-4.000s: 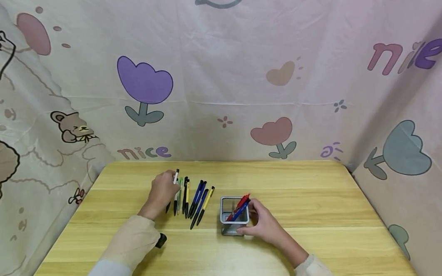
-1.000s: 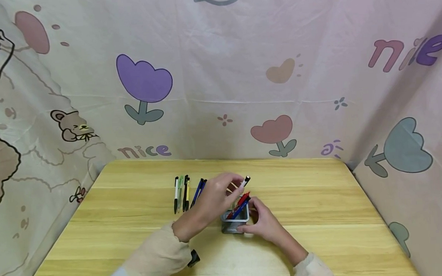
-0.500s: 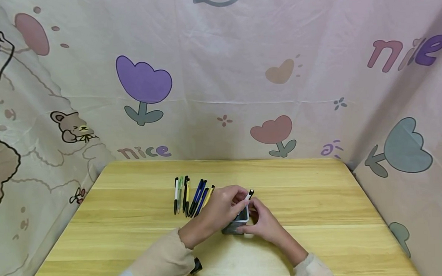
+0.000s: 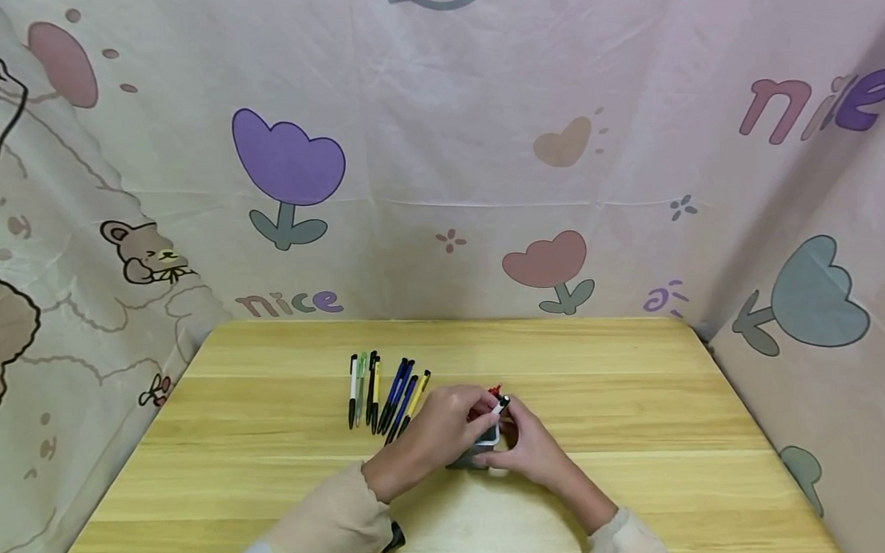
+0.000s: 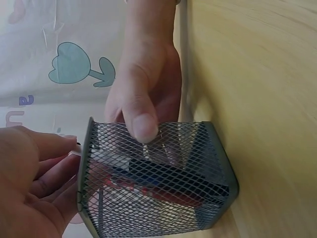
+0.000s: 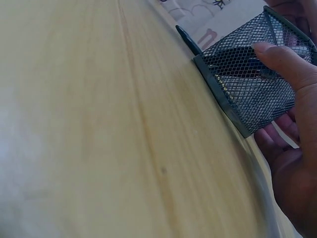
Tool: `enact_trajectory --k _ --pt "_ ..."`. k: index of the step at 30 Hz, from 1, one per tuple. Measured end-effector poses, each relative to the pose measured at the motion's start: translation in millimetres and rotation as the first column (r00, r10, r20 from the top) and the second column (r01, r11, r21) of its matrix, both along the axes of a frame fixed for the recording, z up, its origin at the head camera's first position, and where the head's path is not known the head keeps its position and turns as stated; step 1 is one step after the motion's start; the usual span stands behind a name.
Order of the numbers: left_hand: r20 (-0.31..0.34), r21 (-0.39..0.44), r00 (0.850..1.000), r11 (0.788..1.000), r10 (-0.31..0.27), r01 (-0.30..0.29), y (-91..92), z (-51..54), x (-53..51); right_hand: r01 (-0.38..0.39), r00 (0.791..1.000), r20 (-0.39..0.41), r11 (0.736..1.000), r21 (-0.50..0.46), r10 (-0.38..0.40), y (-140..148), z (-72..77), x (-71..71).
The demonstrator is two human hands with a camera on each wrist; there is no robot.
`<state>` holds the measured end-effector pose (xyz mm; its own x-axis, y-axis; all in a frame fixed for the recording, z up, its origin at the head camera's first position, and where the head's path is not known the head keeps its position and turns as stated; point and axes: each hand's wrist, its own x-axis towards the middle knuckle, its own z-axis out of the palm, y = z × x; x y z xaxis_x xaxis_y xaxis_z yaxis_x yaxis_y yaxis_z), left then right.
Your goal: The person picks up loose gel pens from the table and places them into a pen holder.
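Observation:
A mesh pen holder (image 4: 470, 457) stands on the table, with red and blue pens inside seen through its mesh wall (image 5: 163, 183) in the left wrist view. My left hand (image 4: 446, 427) is over the holder's mouth and pinches a white pen (image 4: 501, 405) near its black-tipped top end. The pen's lower part slants down inside the holder. On the right side, my right hand (image 4: 530, 447) grips the holder, its thumb (image 6: 277, 57) lying against the mesh. My left hand hides much of the holder's opening in the head view.
Several pens lie in a loose row left of the holder: a white pen (image 4: 353, 390), a green pen (image 4: 362, 389), a yellow pen (image 4: 377, 397), blue pens (image 4: 396, 396) and others. A printed cloth (image 4: 420, 144) hangs behind the wooden table (image 4: 605, 368).
My left hand took a white pen from the row's left end, carried it right to the holder and lowered it in. My right hand has stayed on the holder.

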<state>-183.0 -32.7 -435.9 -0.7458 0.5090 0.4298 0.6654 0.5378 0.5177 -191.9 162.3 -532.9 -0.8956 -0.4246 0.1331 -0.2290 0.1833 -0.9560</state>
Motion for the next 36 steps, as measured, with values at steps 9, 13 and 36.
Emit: enact_trajectory --k 9,13,36 --pt "0.024 -0.038 1.000 0.999 0.006 -0.006 1.1 -5.4 -0.8 0.016 1.000 -0.005 1.000 0.018 -0.016 0.3 0.7 -0.3" --pt "0.032 -0.036 0.999 0.999 0.017 -0.016 2.0 -5.4 -0.6 0.021 1.000 -0.009 0.999 0.034 -0.020 0.5 0.9 -0.1" --pt "-0.007 -0.082 0.996 0.992 0.091 -0.092 -3.0 1.1 -0.2 0.006 1.000 0.002 1.000 0.030 -0.006 -1.0 5.3 1.2"
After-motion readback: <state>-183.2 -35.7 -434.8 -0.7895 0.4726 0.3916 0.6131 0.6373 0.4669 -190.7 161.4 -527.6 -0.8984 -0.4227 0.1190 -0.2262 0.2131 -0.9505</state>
